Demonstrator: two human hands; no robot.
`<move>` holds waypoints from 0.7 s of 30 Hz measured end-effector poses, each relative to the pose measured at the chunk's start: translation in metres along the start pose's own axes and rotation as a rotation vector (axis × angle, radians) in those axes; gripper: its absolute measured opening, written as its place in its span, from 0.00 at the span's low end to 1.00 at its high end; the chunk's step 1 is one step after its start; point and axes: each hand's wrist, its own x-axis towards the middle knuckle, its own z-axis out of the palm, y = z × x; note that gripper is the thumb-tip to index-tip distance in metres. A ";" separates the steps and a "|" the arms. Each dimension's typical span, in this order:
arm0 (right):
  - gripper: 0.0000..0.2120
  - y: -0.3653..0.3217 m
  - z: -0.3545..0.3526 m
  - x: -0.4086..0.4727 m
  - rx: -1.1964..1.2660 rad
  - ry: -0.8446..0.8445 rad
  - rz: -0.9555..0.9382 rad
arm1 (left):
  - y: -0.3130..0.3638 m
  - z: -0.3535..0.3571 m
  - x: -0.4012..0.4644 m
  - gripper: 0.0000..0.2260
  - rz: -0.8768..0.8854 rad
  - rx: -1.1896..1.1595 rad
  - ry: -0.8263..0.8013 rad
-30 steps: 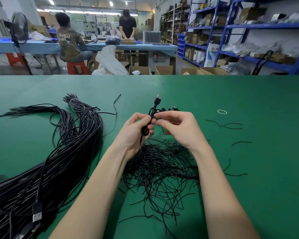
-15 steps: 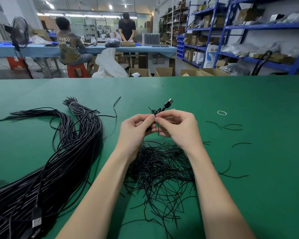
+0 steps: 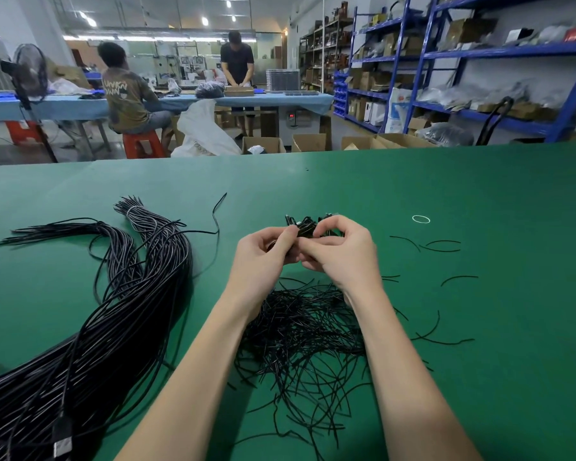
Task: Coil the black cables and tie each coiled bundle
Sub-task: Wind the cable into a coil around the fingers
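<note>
Both hands meet above the green worktop [image 3: 446, 194], fingers curled. Left hand [image 3: 263, 257] and right hand [image 3: 343, 254] together grip one small coiled cable bundle [image 3: 305, 227], pinched between thumbs and fingertips; only its dark top shows past the fingers. Whether a tie is already round it cannot be told.

Directly below the hands, between the forearms: loose heap of thin black ties [image 3: 300, 334], lying on the worktop. A few stray ties [image 3: 441, 246] scattered to the right. Small white rubber band [image 3: 421, 219] farther right, well apart from the hands.

Left side: large sheaf of long black cables [image 3: 113, 321] sweeping from the near-left corner toward the middle, one USB plug [image 3: 62, 447] at the near edge.

Background: two people at a blue table, blue shelving on the right.
</note>
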 end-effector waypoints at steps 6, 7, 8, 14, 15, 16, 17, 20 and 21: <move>0.08 0.000 0.006 -0.001 0.001 -0.047 0.047 | -0.003 -0.002 0.000 0.06 0.016 0.012 0.113; 0.07 -0.001 0.004 -0.001 0.060 -0.084 0.082 | -0.002 -0.002 0.000 0.06 -0.003 -0.030 0.118; 0.06 -0.002 0.002 -0.002 0.116 -0.130 0.125 | -0.001 -0.002 0.000 0.06 -0.019 -0.077 0.118; 0.02 -0.002 -0.010 -0.001 0.279 -0.277 0.272 | -0.001 0.000 -0.001 0.02 -0.105 -0.241 0.089; 0.02 -0.001 -0.010 -0.001 0.281 -0.280 0.286 | 0.000 0.001 -0.001 0.02 -0.146 -0.277 0.086; 0.02 0.000 -0.011 0.000 0.297 -0.283 0.306 | 0.001 0.001 -0.002 0.03 -0.187 -0.316 0.065; 0.02 0.002 -0.012 0.000 0.338 -0.292 0.331 | 0.002 0.001 -0.003 0.04 -0.223 -0.355 0.035; 0.06 0.007 -0.013 0.001 0.576 -0.352 0.417 | 0.008 -0.001 -0.005 0.08 -0.342 -0.494 -0.023; 0.09 0.008 -0.012 0.000 0.643 -0.361 0.442 | 0.010 -0.002 -0.005 0.09 -0.384 -0.525 -0.023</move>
